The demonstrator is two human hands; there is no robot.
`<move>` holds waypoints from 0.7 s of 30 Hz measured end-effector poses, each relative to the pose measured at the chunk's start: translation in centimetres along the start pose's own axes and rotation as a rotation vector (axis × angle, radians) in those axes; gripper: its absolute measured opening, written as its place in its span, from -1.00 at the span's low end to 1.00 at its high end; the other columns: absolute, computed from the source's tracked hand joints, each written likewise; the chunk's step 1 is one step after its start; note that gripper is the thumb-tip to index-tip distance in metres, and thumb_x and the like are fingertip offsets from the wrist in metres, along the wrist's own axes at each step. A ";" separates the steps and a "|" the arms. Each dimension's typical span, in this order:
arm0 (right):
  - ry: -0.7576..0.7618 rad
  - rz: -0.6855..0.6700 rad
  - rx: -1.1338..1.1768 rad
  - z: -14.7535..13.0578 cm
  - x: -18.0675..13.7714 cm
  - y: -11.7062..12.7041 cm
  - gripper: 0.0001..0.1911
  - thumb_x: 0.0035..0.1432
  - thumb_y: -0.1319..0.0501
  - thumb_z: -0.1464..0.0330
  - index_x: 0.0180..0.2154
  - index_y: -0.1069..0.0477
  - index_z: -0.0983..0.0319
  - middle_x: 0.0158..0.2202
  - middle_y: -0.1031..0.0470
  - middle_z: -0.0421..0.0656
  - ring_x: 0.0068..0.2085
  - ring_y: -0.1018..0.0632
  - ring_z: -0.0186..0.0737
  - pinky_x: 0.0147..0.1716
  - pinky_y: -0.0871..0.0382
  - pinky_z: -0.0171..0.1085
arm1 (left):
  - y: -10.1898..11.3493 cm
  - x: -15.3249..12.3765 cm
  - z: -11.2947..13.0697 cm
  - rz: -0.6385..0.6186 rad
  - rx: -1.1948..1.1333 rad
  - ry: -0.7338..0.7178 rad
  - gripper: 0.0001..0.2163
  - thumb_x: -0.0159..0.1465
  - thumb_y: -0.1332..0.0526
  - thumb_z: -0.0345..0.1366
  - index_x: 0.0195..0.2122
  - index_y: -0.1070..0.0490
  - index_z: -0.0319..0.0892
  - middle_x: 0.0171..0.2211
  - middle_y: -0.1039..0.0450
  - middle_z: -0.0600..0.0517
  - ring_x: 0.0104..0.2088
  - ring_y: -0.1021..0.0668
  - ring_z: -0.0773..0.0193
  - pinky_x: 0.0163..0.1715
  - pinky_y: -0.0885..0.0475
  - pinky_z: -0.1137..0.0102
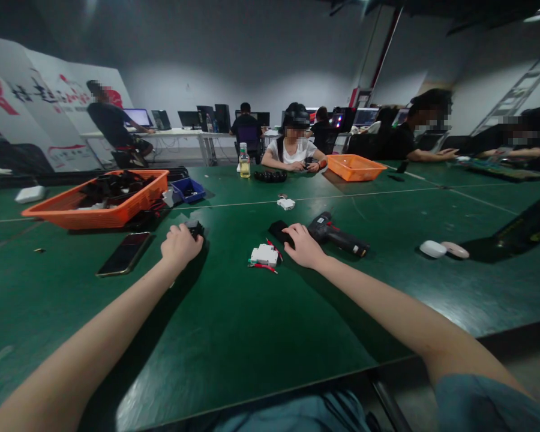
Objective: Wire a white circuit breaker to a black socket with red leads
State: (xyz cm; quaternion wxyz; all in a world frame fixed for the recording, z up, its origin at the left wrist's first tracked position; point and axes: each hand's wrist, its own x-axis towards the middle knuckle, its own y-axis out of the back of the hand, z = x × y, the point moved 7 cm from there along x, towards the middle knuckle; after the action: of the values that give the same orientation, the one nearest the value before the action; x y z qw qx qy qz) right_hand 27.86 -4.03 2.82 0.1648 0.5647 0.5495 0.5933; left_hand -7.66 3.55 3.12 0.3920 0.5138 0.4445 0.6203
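My left hand [180, 245] rests on the green table [234, 324], fingers curled round a small black part [195, 228]. My right hand [302, 245] lies over a flat black object [279, 231], its fingers bent onto it. Just right of that hand lies a black electric screwdriver [337, 235]. Between my hands sits a white breaker-like device [264, 255] with red wires.
An orange basket [72, 213] of dark parts stands at the left, a blue bin [188, 189] beside it and a phone [125, 253] in front. A second orange basket [355, 167], a bottle [244, 161] and a small white part [286, 203] lie farther off. Several people sit at the tables behind.
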 end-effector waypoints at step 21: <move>-0.009 -0.002 0.011 0.1 0.0 0.2 -0.62 0.25 -0.12 0.35 0.11 -0.32 0.22 0.04 -0.32 0.03 0.09 -0.34 0.05 0.09 -0.36 0.01 | -0.5 0.4 0.0 -0.010 0.030 -0.033 -0.40 0.23 0.01 0.03 0.09 -0.26 -0.40 0.04 -0.32 -0.41 0.03 -0.43 -0.22 -0.11 -0.43 0.06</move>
State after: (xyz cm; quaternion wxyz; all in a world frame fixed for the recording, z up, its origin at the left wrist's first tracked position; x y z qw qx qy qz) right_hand 28.01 -4.00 2.94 0.1650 0.5678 0.5526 0.5874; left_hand -7.71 4.09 2.77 0.3946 0.5275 0.4498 0.6030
